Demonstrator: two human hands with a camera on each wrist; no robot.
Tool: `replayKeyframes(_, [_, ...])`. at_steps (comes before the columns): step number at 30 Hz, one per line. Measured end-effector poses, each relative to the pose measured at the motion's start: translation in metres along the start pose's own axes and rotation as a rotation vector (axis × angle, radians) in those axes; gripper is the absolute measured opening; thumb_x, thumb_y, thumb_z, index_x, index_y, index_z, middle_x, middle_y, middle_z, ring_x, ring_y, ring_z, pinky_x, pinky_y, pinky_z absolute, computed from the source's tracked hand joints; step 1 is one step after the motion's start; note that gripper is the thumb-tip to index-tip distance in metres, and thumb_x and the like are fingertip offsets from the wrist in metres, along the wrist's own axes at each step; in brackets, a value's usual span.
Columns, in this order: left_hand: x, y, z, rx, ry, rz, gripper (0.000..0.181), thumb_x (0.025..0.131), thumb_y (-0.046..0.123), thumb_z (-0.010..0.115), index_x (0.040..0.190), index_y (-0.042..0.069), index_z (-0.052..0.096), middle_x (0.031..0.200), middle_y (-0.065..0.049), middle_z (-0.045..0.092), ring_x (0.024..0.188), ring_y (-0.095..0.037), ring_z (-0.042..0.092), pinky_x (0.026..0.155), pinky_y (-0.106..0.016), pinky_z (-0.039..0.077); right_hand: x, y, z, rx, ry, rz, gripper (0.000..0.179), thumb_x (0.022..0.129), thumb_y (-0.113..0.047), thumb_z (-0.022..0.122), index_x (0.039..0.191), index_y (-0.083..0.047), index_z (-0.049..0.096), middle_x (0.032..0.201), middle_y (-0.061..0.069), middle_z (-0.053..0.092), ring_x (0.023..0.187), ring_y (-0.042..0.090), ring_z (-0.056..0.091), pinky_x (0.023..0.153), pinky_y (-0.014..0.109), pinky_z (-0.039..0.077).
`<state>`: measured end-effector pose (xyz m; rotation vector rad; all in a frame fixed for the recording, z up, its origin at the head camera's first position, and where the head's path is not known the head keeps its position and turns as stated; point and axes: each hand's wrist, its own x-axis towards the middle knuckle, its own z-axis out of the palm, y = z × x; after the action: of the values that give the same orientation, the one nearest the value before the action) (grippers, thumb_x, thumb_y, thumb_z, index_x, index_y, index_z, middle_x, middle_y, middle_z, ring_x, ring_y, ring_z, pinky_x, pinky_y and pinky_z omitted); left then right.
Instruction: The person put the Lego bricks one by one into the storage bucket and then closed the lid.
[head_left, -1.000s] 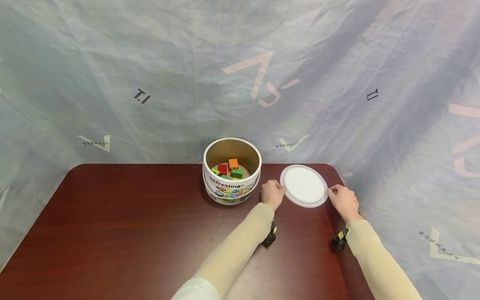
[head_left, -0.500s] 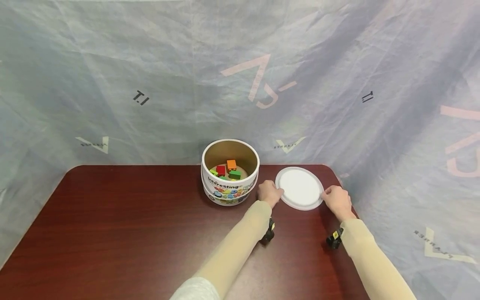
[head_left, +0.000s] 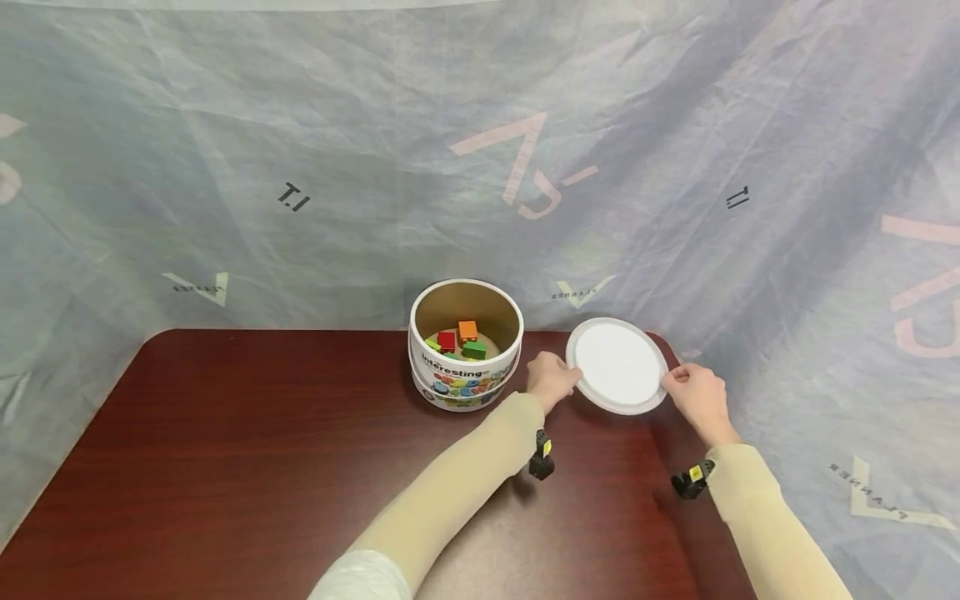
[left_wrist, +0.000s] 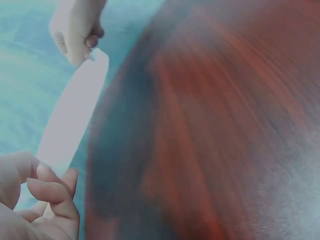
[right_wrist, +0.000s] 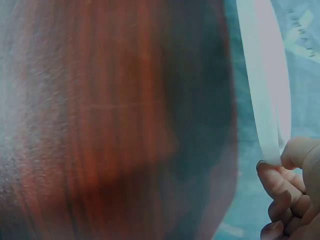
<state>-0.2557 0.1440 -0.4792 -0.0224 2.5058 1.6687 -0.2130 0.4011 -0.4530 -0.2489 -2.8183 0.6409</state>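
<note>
A round white lid (head_left: 618, 364) is held between both hands above the table's back right corner. My left hand (head_left: 552, 379) pinches its left rim, and my right hand (head_left: 699, 398) pinches the opposite rim. Seen nearly edge-on in the left wrist view, the lid (left_wrist: 75, 110) spans from the left fingers to the other hand. In the right wrist view, thumb and fingertips grip the lid's edge (right_wrist: 267, 85). Just left of the left hand stands a white bucket (head_left: 465, 379) with printed "Interesting" lettering, its top uncovered. Inside lie an orange block (head_left: 467, 331), a red block (head_left: 446, 341) and green ones (head_left: 474, 350).
The dark red wooden table (head_left: 262, 450) reaches forward to a hanging grey cloth (head_left: 337, 150), which also closes in the right side. A handle (head_left: 517, 365) loops round the bucket's outside. Small black cameras hang under both wrists.
Both hands have lifted the lid off the tabletop, and it now sits higher with its far side tipped up. The bucket and blocks have stayed in place.
</note>
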Motion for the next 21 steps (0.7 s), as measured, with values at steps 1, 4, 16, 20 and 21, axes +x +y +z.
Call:
replayKeyframes(1, [-0.001,0.004,-0.003,-0.026,-0.009,-0.004,0.018,0.086,0.018,0.072,0.07,0.009,0.069,0.055,0.0,0.066,0.053,-0.013,0.064,0.054,-0.029,0.049,0.001,-0.001,-0.003,0.006,0.017,-0.011,0.024,0.092,-0.017,0.062,0.095,0.004,0.073,0.09,0.021,0.075,0.084,0.042,0.067,0.076,0.055,0.052])
replayKeyframes(4, [-0.011,0.023,-0.016,-0.1,-0.03,-0.052,0.016,0.088,0.014,0.073,0.073,0.008,0.071,0.057,-0.002,0.067,0.053,-0.014,0.063,0.053,-0.027,0.048,0.003,-0.004,-0.012,0.022,0.053,-0.032,0.025,0.093,-0.018,0.062,0.096,0.003,0.074,0.089,0.021,0.075,0.085,0.042,0.067,0.076,0.053,0.052])
replayKeyframes(16, [-0.026,0.073,-0.04,-0.238,-0.066,-0.059,0.015,0.09,0.005,0.073,0.076,0.006,0.069,0.07,-0.011,0.073,0.05,-0.009,0.056,0.052,-0.02,0.047,0.009,-0.019,-0.045,0.068,0.059,-0.012,0.035,0.098,-0.027,0.057,0.106,0.002,0.074,0.096,0.021,0.076,0.086,0.037,0.067,0.07,0.039,0.049])
replayKeyframes(20, [-0.021,0.087,-0.055,-0.255,-0.106,-0.036,0.017,0.092,0.003,0.072,0.076,0.006,0.068,0.066,-0.009,0.07,0.05,-0.009,0.054,0.05,-0.019,0.046,0.012,-0.029,-0.053,0.092,0.057,-0.023,0.035,0.099,-0.028,0.057,0.108,0.002,0.074,0.097,0.022,0.076,0.088,0.036,0.065,0.072,0.039,0.048])
replayKeyframes(21, [-0.019,0.09,-0.059,-0.249,-0.109,-0.031,0.018,0.092,0.003,0.073,0.075,0.006,0.068,0.063,-0.007,0.068,0.05,-0.009,0.054,0.05,-0.019,0.045,0.013,-0.032,-0.054,0.099,0.06,-0.031,0.036,0.099,-0.028,0.057,0.108,0.002,0.074,0.097,0.022,0.076,0.088,0.036,0.065,0.072,0.039,0.048])
